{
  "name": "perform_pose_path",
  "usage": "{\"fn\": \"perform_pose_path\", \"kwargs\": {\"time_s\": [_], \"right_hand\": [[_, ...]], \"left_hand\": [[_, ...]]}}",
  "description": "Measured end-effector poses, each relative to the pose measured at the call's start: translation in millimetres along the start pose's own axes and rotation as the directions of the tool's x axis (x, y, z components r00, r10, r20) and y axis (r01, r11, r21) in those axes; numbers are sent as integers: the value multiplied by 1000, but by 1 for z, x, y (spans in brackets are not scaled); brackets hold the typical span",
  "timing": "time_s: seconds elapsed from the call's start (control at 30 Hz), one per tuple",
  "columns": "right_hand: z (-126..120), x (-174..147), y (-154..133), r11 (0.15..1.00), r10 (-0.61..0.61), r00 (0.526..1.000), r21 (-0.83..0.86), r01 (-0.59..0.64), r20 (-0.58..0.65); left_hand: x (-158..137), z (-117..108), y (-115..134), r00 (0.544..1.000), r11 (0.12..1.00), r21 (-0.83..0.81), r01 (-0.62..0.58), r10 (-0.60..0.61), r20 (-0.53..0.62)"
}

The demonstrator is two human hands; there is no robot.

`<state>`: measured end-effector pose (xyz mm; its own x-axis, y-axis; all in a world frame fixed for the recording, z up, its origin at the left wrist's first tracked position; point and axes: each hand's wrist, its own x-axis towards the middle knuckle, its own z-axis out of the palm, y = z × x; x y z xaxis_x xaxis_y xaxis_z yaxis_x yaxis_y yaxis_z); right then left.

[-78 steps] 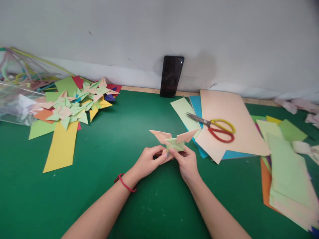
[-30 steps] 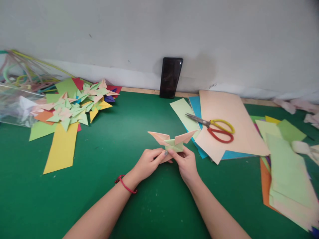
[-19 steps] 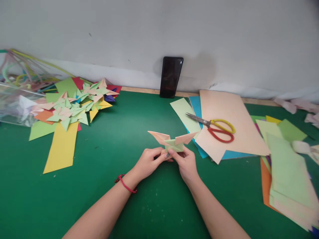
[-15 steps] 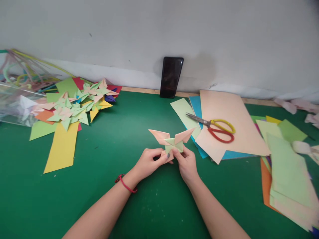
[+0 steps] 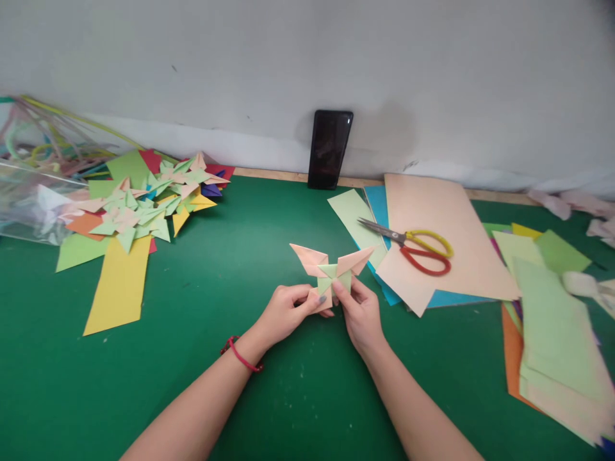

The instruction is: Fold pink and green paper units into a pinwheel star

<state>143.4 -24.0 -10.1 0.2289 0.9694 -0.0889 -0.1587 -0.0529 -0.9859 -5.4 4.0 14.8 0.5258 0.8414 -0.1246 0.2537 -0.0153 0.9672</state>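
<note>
Both my hands hold a folded paper star (image 5: 327,271) above the green table, peach with a pale green centre. Two peach points spread up and outward from it. My left hand (image 5: 294,312) pinches its lower left part, thumb on top and fingers mostly beneath. At its lower right, my right hand (image 5: 359,314) grips the paper, the thumb pressing on the green centre. The fingers behind the paper are partly hidden. A red cord bracelet (image 5: 243,355) circles my left wrist.
Scissors (image 5: 403,240) with yellow and red handles lie on peach sheets (image 5: 451,218) to the right. Paper strips (image 5: 557,333) are stacked farther right. Folded paper stars (image 5: 139,205) pile up at left, beside a clear plastic bag (image 5: 29,198). A phone (image 5: 330,148) leans against the wall.
The paper star has turned slightly in my hands, its upper left point now angled higher. My right thumb has shifted a little upward on the green centre.
</note>
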Motion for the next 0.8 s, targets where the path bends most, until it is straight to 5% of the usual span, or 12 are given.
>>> {"fn": "perform_pose_path", "kwargs": {"time_s": [0.8], "right_hand": [[1,-1,-4,992,-11,996,-123,22,84]], "left_hand": [[1,3,-8,982,994,108,-17,37,-187]]}}
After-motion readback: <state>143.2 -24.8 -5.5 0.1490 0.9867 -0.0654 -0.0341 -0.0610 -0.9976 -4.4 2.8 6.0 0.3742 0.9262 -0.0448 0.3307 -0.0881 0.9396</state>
